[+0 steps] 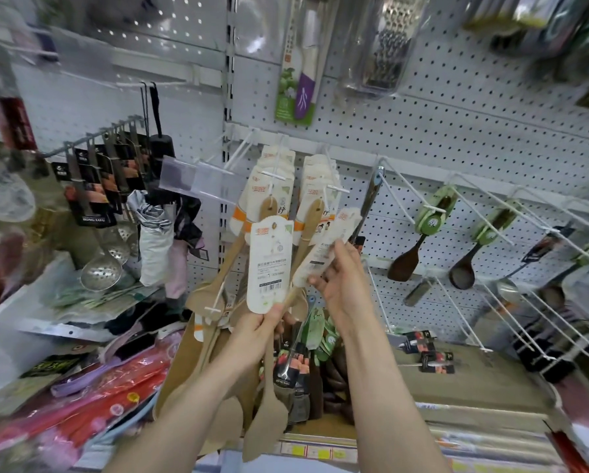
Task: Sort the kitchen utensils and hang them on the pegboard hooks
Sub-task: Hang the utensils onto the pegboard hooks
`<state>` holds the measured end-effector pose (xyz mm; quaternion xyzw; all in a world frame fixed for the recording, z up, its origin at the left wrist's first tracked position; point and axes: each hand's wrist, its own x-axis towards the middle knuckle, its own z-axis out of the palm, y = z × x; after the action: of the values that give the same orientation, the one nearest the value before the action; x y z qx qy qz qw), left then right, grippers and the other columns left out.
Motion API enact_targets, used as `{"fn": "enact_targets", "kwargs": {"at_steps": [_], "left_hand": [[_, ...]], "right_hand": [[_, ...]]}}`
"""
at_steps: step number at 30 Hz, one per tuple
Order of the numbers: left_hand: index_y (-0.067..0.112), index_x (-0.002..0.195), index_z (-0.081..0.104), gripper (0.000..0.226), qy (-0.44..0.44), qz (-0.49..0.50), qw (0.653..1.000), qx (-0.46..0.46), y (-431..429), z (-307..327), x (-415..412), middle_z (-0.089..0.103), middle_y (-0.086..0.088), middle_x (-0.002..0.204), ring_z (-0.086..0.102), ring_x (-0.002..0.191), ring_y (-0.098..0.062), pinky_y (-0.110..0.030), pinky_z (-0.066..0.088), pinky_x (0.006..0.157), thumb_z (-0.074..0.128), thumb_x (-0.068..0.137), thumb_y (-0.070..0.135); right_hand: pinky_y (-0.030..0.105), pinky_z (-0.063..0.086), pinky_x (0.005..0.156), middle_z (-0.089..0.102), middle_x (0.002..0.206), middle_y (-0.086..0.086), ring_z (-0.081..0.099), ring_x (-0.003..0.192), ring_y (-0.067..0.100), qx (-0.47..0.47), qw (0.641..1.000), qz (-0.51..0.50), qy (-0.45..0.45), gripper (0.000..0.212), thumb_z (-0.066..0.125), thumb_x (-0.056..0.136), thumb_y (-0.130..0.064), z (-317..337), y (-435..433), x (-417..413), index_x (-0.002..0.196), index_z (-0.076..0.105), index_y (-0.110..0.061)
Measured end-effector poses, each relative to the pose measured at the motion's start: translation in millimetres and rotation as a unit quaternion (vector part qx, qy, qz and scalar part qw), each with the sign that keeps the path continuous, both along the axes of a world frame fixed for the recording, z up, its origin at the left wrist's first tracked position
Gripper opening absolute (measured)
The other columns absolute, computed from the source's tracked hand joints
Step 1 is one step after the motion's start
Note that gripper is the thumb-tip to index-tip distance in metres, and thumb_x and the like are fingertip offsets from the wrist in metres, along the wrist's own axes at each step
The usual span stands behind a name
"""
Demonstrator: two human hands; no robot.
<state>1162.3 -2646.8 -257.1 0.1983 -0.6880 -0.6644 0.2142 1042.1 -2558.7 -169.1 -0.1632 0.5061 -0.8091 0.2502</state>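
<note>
While a white pegboard [457, 114] fills the background, two bare hands are seen raised in front of it. A bunch of wooden spatulas [264, 428] is gripped by the left hand [255, 331]. Its fingers are curled round the handles just under a white card label [269, 264]. The label stands upright above the fingertips, and the pale blades hang down past the wrist. A second carded spatula [324, 247] is pinched by the right hand [341, 285]. Thumb and fingers are closed on the lower end of its card, which leans up and to the right, just beside the first label.

Directly above both sets of fingers, two rows of matching hanging spatulas [265, 196] are held on white hooks [274, 175]. To the right of the right hand's fingers, a dark spatula [405, 261] and a dark spoon [462, 271] are hung by green labels. Well to the left of the left hand's fingers, slotted ladles [102, 274] and a folded umbrella [156, 240] are seen. Below the wrists, loose packaged utensils [303, 363] are piled on a shelf.
</note>
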Motion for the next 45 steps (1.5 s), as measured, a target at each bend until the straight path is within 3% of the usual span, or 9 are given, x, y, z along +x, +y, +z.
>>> {"fn": "enact_targets", "kwargs": {"at_steps": [3,8,14,19,23,29,33,40,45], "left_hand": [[0.019,0.1,0.073,0.029,-0.013,0.026,1.0,-0.01,3.4,0.5,-1.9,0.063,0.005,0.119,0.052,0.111,-0.009,-0.024,0.042,0.097,0.05,0.097,0.037],[0.006,0.127,0.062,0.034,-0.002,0.056,0.998,-0.037,-1.9,0.7,-2.1,0.054,0.012,0.129,0.047,0.123,-0.006,-0.002,0.035,0.089,0.051,0.099,0.022],[0.032,0.123,0.062,0.028,0.036,0.053,0.997,-0.03,-8.4,-7.3,-0.9,0.048,0.007,0.145,0.039,0.137,-0.011,-0.03,0.028,0.115,0.05,0.099,0.026],[0.046,0.115,0.067,0.029,0.028,0.017,0.999,-0.031,-14.5,-12.5,0.0,0.057,0.014,0.137,0.046,0.133,-0.008,-0.045,0.036,0.114,0.044,0.099,0.04],[0.04,0.112,0.069,0.03,0.018,0.028,0.999,-0.035,-17.9,-13.9,0.6,0.057,-0.003,0.134,0.059,0.103,-0.007,-0.028,0.052,0.09,0.041,0.102,0.038],[0.031,0.103,0.069,0.036,0.035,0.041,0.999,0.01,-20.2,-16.3,-1.4,0.04,0.001,0.073,0.042,0.069,-0.016,-0.032,0.044,0.064,0.04,0.098,0.052],[0.01,0.129,0.049,0.049,0.038,0.037,0.998,0.045,-22.5,-16.1,-4.7,0.03,0.008,0.062,0.029,0.056,-0.008,-0.023,0.028,0.05,0.04,0.095,0.044],[0.009,0.122,0.053,0.045,0.029,0.078,0.996,-0.005,-24.6,-14.9,-10.7,0.048,0.006,0.069,0.043,0.065,-0.011,-0.022,0.039,0.062,0.036,0.101,0.045],[0.022,0.112,0.065,0.025,0.024,0.094,0.995,0.039,-25.5,-9.6,-14.8,0.065,0.008,0.08,0.059,0.078,-0.011,-0.03,0.051,0.08,0.053,0.098,0.04]], "right_hand": [[0.023,0.054,0.068,0.064,0.12,0.001,0.067,0.097,0.013,0.089,0.988,-0.019,0.122,0.063,0.071,0.082,-0.053,-2.2,-5.0,9.2,0.132,0.042,-0.029],[0.03,0.055,0.089,0.071,0.11,-0.008,0.067,0.103,0.004,0.148,0.966,-0.111,0.182,0.032,0.07,0.091,-0.034,-14.0,-10.4,12.9,0.12,0.063,-0.024],[0.032,0.055,0.089,0.073,0.108,-0.008,0.069,0.103,0.011,0.078,0.971,-0.124,0.189,0.031,0.072,0.09,-0.017,-17.4,-5.3,7.7,0.115,0.062,-0.033],[0.031,0.054,0.091,0.07,0.114,-0.011,0.066,0.107,0.006,0.109,0.968,-0.083,0.21,0.027,0.065,0.095,-0.023,-16.0,-9.8,-4.5,0.117,0.057,-0.037],[0.017,0.052,0.076,0.069,0.113,-0.01,0.066,0.1,0.003,0.126,0.967,-0.071,0.208,0.025,0.063,0.097,-0.022,-13.1,-10.6,-16.8,0.12,0.056,-0.029],[0.021,0.052,0.082,0.069,0.114,-0.009,0.065,0.104,0.005,0.139,0.964,-0.049,0.221,0.023,0.063,0.097,-0.023,-10.5,-16.0,-31.4,0.117,0.057,-0.03],[0.03,0.053,0.09,0.069,0.119,-0.008,0.065,0.11,0.009,0.177,0.954,-0.013,0.24,0.024,0.066,0.095,-0.026,-10.0,-14.8,-49.1,0.117,0.059,-0.033],[0.035,0.055,0.088,0.07,0.109,-0.005,0.067,0.101,0.014,0.219,0.941,-0.056,0.251,0.019,0.068,0.093,-0.03,-5.2,-28.7,-77.0,0.109,0.059,-0.027],[0.038,0.055,0.08,0.063,0.101,-0.001,0.064,0.093,0.019,0.278,0.922,-0.157,0.217,0.048,0.079,0.079,-0.045,-4.0,-49.2,-91.7,0.108,0.05,-0.019]]}}
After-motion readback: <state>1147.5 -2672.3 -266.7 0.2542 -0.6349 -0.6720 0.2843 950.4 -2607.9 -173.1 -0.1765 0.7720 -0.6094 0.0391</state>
